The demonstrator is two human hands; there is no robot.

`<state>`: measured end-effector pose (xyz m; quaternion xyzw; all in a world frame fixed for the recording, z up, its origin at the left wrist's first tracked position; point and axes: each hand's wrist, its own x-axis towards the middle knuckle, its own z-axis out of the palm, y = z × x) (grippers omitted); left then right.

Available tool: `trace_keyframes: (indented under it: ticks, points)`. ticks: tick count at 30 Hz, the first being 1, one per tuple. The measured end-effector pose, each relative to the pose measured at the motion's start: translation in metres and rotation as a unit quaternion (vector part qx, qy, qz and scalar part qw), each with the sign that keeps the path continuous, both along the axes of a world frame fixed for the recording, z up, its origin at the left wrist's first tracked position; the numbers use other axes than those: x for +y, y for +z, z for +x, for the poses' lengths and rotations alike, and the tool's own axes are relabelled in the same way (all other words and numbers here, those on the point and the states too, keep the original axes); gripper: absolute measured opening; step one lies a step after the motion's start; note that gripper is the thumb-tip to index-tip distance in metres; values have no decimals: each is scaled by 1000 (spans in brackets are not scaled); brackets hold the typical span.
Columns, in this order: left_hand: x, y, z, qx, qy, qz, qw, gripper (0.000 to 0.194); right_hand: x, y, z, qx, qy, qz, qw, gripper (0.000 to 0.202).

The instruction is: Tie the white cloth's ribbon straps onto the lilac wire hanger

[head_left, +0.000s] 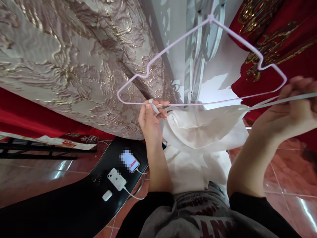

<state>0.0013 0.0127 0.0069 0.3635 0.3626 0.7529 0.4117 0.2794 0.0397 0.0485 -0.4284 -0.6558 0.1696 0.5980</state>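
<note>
A lilac clothes hanger (178,39) hangs in front of me, its lower bar running across the view. Below that bar drapes a sheer white garment (210,132) with thin straps. My left hand (153,115) is at the left part of the bar, pinching a short white strap loop (154,106) against it. Farther right, my right hand (289,105) is closed round the other strap (264,103), which is drawn taut from the garment's right corner past the hanger's end. The fingertips of my right hand are partly hidden.
Shiny embossed fabric (94,66) hangs at the left, and red cloth with gold trim (284,43) at the right. On a black bench (61,201) lie two phones (117,179) with cables and a small white case (107,195). Behind the hanger stands white metalwork (198,66).
</note>
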Motion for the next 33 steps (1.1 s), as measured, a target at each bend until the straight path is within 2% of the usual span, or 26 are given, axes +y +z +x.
trace_keyframes:
  ticks: [4,7,8,10,13,16,18,20,24,27,28,30,33]
  points:
    - [-3,-2,6,-6,-40,-4,999,30,-15,-10,-39,-62,-14,36,997,37]
    - [-5,-6,2,-11,-43,7,999,20,-16,-16,-55,-106,-21,43,993,19]
    - [-4,-8,-2,-10,-19,17,1000,18,-15,-18,-57,-109,-25,38,993,17]
    - [-1,-13,-16,0,65,50,997,27,-13,-22,-56,-103,-43,31,993,18]
    - [9,-19,-45,37,202,132,970,43,-15,-26,-52,-79,-80,42,993,22]
    - [21,-16,-69,77,259,189,944,30,-17,-30,-50,-59,-63,36,996,31]
    - [28,-5,-76,108,237,187,947,18,-17,-32,-51,-49,-40,29,998,36]
    - [31,14,-76,147,181,154,960,14,-16,-34,-52,-43,-31,28,998,38]
    - [31,61,-66,229,69,72,968,24,-19,-35,-58,-48,-51,41,997,39]
    - [35,81,-68,316,5,66,946,33,-24,-34,-60,-48,-53,48,996,38]
    - [38,81,-70,327,-1,69,942,36,-26,-34,-61,-47,-49,50,996,38]
    - [41,73,-72,292,19,74,953,38,-29,-32,-61,-46,-39,55,997,39]
    - [38,44,-66,141,45,74,986,32,-30,-33,-63,-51,-36,59,996,43]
